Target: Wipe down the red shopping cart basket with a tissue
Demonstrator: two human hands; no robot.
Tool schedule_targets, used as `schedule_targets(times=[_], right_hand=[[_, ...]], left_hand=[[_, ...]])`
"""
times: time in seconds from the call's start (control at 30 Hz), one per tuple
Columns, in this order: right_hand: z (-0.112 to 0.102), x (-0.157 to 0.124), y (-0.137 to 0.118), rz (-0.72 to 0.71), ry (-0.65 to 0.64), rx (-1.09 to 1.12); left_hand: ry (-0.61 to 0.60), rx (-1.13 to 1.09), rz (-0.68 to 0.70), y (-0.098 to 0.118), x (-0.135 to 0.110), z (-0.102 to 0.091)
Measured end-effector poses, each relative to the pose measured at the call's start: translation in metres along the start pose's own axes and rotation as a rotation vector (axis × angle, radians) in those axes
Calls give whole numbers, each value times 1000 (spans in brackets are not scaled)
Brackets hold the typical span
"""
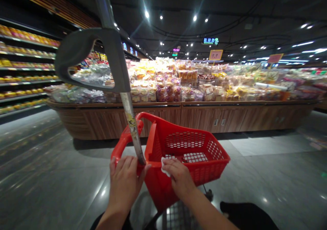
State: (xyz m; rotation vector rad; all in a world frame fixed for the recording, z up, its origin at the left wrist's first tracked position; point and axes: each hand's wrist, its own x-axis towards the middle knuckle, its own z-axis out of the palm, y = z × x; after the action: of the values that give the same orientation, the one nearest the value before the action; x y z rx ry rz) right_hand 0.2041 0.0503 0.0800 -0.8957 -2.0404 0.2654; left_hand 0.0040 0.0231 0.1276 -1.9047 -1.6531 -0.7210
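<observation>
A red plastic shopping basket point(204, 155) on wheels stands in front of me on the grey floor. Its metal pull handle point(129, 111) rises upright, ending in a grey grip point(84, 49) near the top of the view. My left hand point(125, 182) rests on the basket's near rim at the foot of the pull handle, fingers curled over the rim. My right hand point(178, 177) presses a small white cloth or tissue point(163, 167) against the rim of the basket, fingers closed on it.
A long wooden display island point(194, 116) piled with bagged baked goods point(178, 83) stretches across ahead. Shelves of packaged goods point(22, 70) line the left wall. Price signs point(216, 54) hang above. A black wheel or foot point(245, 213) shows at the bottom right.
</observation>
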Motion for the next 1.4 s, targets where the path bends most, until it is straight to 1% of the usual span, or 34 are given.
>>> schedule_targets(times=[0.03,0.07,0.17,0.2,0.23,0.3,0.37,0.4,0.5,0.57,0.67,0.73,0.8,0.87,0.93,0.97,1.0,1.03,1.07,1.17,1.23,1.3,1.4], right_hand=[[-6,3,2,30,13,-3],[-12,5,7,71,61,-31],[-28,0,26,203,282,-228],[-29,-4,31,231,306,-296],[-27,-9,36,249,286,-350],[-18,-22,42,261,166,-406],[-5,-35,45,252,67,-413],[1,-40,45,241,48,-406],[16,-44,38,184,80,-358],[25,-36,26,127,104,-308],[35,-21,6,59,90,-262],[33,-18,2,48,65,-265],[24,-22,11,86,46,-295],[10,-32,26,195,44,-346],[0,-39,37,338,61,-388],[-1,-40,39,387,71,-395],[1,-40,37,404,77,-393],[6,-37,32,387,77,-384],[12,-33,25,340,72,-372],[33,-21,4,153,48,-348],[37,-19,2,94,45,-348],[30,-24,11,115,52,-364],[11,-39,34,268,74,-419]], left_hand=[[-1,5,4,-1,0,0],[-2,9,7,-1,1,0],[-2,20,11,-3,1,1],[-2,23,11,-3,1,1],[-1,27,11,-3,0,1],[8,31,13,-3,0,1],[17,28,19,-3,-1,2],[21,25,21,-2,-1,2],[19,25,21,-1,0,1],[18,38,18,-1,0,0],[23,53,20,-1,1,-2],[21,52,21,-1,2,-2],[14,47,18,-1,3,-2],[7,43,15,-2,3,-1],[8,45,15,-2,3,-1],[6,48,16,-2,3,0],[6,51,17,-2,3,1],[5,54,16,-3,3,1],[3,57,16,-3,3,2],[0,64,9,-5,3,4],[-10,66,4,-7,4,5],[-32,59,-3,-8,6,4],[-59,37,-13,-11,8,4]])
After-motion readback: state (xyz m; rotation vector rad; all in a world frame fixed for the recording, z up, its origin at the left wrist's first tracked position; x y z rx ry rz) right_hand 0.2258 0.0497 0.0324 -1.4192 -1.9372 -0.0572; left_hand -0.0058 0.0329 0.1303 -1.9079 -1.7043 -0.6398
